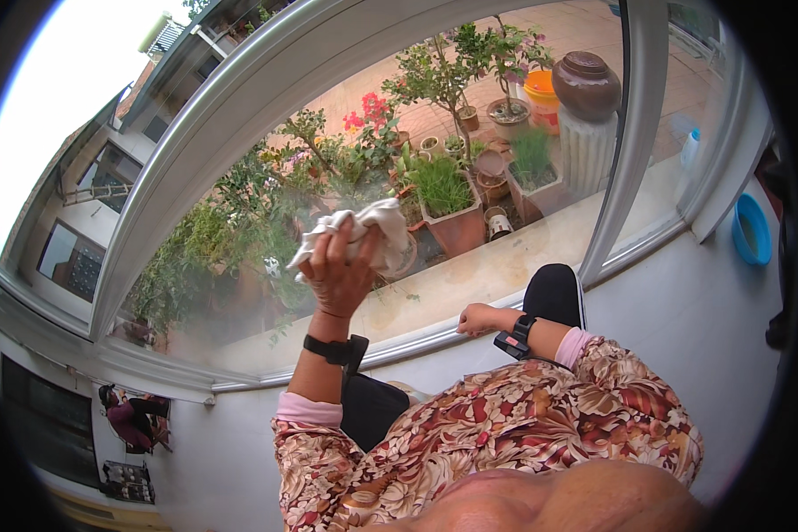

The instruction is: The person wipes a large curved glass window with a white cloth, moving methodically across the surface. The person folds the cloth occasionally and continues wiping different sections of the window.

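My left hand (pixel 339 282) is raised, its fingers closed over a crumpled white cloth (pixel 386 232) that it presses to the large window pane (pixel 239 324). A hazy smear shows on the glass below and left of the cloth. Lower and to the right, my right hand (pixel 480 319) is curled into a loose fist beside the silver bottom rail (pixel 417 346) of the window. Nothing sticks out of that fist, and its palm side is hidden. Black straps with small devices sit on both my wrists.
Beyond the glass stand potted plants (pixel 443 191), a brown jar (pixel 585 84) on a fluted pedestal (pixel 587 151) and an orange bucket (pixel 541 93). A blue basin (pixel 751 229) lies at the right. A person (pixel 137 417) sits far left. My black-clad knees are close to the rail.
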The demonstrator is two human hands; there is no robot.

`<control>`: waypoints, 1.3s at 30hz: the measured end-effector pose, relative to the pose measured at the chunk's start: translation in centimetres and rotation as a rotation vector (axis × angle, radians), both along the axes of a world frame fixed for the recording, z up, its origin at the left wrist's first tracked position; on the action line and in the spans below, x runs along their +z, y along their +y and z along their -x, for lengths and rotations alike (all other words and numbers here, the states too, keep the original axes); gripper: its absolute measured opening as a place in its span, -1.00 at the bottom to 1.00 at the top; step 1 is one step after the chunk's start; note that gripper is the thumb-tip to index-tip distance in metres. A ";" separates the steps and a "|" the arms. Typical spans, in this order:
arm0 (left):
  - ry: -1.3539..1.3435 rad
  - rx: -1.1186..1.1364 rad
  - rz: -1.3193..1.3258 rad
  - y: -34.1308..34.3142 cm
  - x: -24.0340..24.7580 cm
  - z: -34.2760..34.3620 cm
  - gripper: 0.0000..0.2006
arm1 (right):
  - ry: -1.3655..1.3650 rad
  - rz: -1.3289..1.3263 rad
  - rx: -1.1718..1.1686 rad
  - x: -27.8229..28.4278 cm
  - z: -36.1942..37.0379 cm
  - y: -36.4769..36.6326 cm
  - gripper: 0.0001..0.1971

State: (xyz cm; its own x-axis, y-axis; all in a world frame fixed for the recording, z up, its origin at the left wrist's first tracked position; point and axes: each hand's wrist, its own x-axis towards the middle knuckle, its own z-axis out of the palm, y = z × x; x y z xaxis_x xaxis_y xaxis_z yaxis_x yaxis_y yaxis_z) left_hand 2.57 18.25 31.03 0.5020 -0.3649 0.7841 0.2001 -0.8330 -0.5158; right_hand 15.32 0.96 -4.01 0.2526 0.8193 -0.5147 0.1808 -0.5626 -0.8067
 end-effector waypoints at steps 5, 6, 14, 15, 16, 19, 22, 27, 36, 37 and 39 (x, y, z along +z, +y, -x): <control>-0.247 0.041 -0.077 2.3 8.5 0.1 -0.68 | -0.110 -0.042 0.054 1.0 -0.3 0.0 -0.70; -0.270 0.004 -0.091 2.3 9.8 -0.3 -0.62 | -0.114 -0.017 0.059 1.3 -0.2 -0.1 -0.69; -0.098 -0.244 0.030 -3.5 8.5 -5.7 -0.62 | -0.194 -0.141 0.168 2.6 1.2 0.7 -0.68; -0.065 -0.231 0.057 -4.5 7.1 -6.5 -0.63 | -0.174 -0.126 0.172 2.5 1.2 0.7 -0.68; -0.037 -0.256 0.011 -5.2 5.7 -7.3 -0.62 | -0.170 -0.142 0.152 2.3 1.1 0.5 -0.67; 0.110 -0.242 -0.030 -6.7 0.9 -8.1 -0.58 | -0.139 -0.138 0.107 1.9 0.6 0.0 -0.67; 0.202 -0.268 -0.066 -7.0 -3.3 -7.8 -0.56 | -0.104 -0.102 0.052 1.7 0.0 -0.8 -0.67; 0.236 -0.256 -0.032 -4.7 -7.1 -5.4 -0.57 | -0.075 -0.035 0.016 1.3 -0.3 -1.4 -0.68; -0.162 0.024 0.104 7.8 -0.7 3.8 -0.57 | -0.112 0.008 0.041 1.9 -0.2 -1.4 -0.65; -0.204 0.092 0.148 9.1 0.0 4.9 -0.55 | -0.133 -0.027 0.073 2.4 -0.2 -1.6 -0.66; -0.375 0.038 0.214 11.9 1.3 6.6 -0.50 | -0.203 -0.008 0.107 4.1 -0.2 -2.6 -0.68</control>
State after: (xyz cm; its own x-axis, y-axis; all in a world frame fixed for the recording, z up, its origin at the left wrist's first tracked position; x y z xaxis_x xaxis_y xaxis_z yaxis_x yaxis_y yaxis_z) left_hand -4.05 30.15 32.29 0.1780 -0.1609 0.9708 0.3733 -0.9017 -0.2179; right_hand 15.54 -1.67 0.13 0.2614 0.8511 -0.4553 0.3985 -0.5248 -0.7522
